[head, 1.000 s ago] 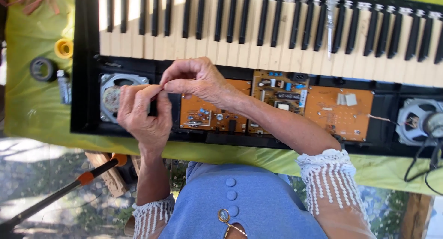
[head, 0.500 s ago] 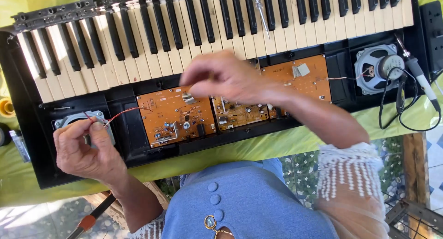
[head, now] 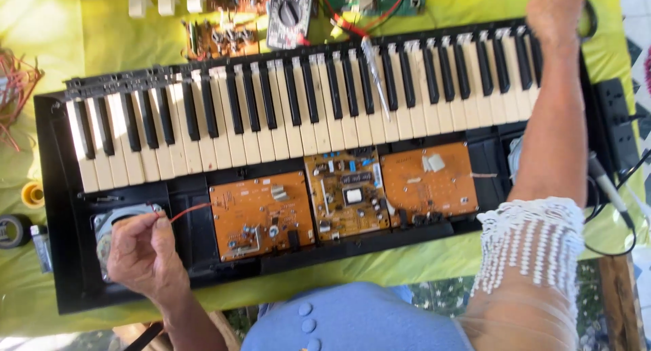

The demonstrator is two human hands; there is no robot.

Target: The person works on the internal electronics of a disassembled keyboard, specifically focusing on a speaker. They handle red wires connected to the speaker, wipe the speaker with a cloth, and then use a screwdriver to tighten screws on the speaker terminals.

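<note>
Here the left hand rests over the left speaker of the opened keyboard; its fingers are pinched closed on the end of a thin red wire, which runs from the fingertips to the left orange circuit board. The right hand is stretched far over the keys to the upper right corner of the keyboard, near a dark ring-shaped thing; it is partly cut off by the picture edge, so I cannot tell if the fingers are open or hold something. A slim screwdriver lies across the keys; a multimeter lies behind the keyboard on the bench with the yellow-green cloth; two more boards sit to the right of the first one inside the case; a roll of tape lies at the left edge.
</note>
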